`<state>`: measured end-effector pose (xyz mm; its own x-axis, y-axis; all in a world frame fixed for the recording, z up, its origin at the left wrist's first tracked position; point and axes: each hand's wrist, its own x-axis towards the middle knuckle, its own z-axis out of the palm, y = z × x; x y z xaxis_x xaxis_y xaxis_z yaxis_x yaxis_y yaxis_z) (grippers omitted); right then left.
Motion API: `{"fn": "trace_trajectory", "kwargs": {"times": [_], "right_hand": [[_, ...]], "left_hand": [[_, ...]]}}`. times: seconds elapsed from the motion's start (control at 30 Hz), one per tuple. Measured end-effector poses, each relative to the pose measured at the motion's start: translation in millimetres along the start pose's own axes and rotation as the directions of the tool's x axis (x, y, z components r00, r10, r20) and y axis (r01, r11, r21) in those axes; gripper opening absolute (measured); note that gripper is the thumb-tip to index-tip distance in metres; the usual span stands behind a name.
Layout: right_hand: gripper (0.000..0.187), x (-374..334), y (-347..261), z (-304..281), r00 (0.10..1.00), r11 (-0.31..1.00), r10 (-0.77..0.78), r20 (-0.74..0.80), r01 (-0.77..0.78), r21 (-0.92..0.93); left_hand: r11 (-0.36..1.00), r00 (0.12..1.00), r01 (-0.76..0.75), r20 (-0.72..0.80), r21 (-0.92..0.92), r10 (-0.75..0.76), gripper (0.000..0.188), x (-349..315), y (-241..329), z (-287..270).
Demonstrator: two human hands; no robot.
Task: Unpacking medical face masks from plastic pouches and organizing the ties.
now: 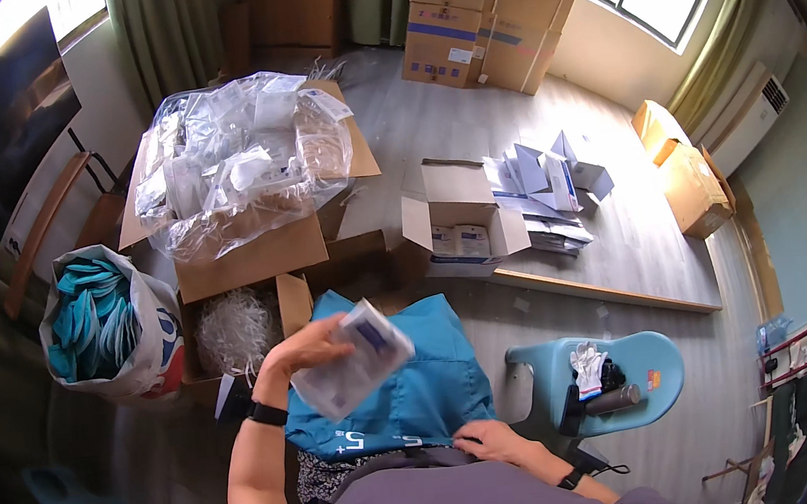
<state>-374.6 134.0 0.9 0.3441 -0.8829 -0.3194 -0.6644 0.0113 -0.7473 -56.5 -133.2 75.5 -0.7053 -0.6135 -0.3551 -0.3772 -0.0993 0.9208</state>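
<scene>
My left hand (314,346) is raised over my lap, its fingers closed on a flat white packet (355,364) with a blue printed patch. The packet is slightly blurred and tilted. Across my lap lies a large teal-blue bag (437,364) with white print near its lower edge. At that edge, on the right, my right hand (497,442) has its fingers curled on the fabric. Just left of the bag sits an open carton (294,306) beside a box of white shredded filling (235,333).
A big carton topped with clear-wrapped packets (241,161) stands ahead on the left. Left of me is a white sack (147,334) of teal pieces. An open small box (464,209) and folded boxes (553,193) lie on the platform. A blue stool (654,362) holds gloves and a bottle.
</scene>
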Motion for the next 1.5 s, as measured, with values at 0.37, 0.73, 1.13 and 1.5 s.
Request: {"fn": "trace_trajectory", "kwargs": {"times": [0.37, 0.73, 1.13, 1.5], "right_hand": [[0.021, 48, -28, -19, 0.901, 0.976, 0.195, -0.388, -0.14, 0.166], [0.02, 124, -66, -13, 0.939, 0.881, 0.078, -0.336, 0.092, 0.464], [0.009, 99, -76, -12, 0.874, 0.798, 0.175, -0.453, 0.144, 0.585], [0.026, 125, -63, -3, 0.869, 0.646, 0.291, -0.4, 0.13, 0.752]], "left_hand": [[0.767, 0.958, -0.121, -0.129, 0.63, 0.258, 0.047, 1, -68, 115], [0.917, 0.851, -0.104, -0.443, 0.386, 0.283, 0.016, -26, -16, 138], [0.935, 0.916, -0.11, -0.33, 0.336, 0.226, 0.016, -19, -9, 134], [0.679, 0.66, -0.306, -0.365, 0.668, 0.657, 0.009, -19, 5, 152]]}}
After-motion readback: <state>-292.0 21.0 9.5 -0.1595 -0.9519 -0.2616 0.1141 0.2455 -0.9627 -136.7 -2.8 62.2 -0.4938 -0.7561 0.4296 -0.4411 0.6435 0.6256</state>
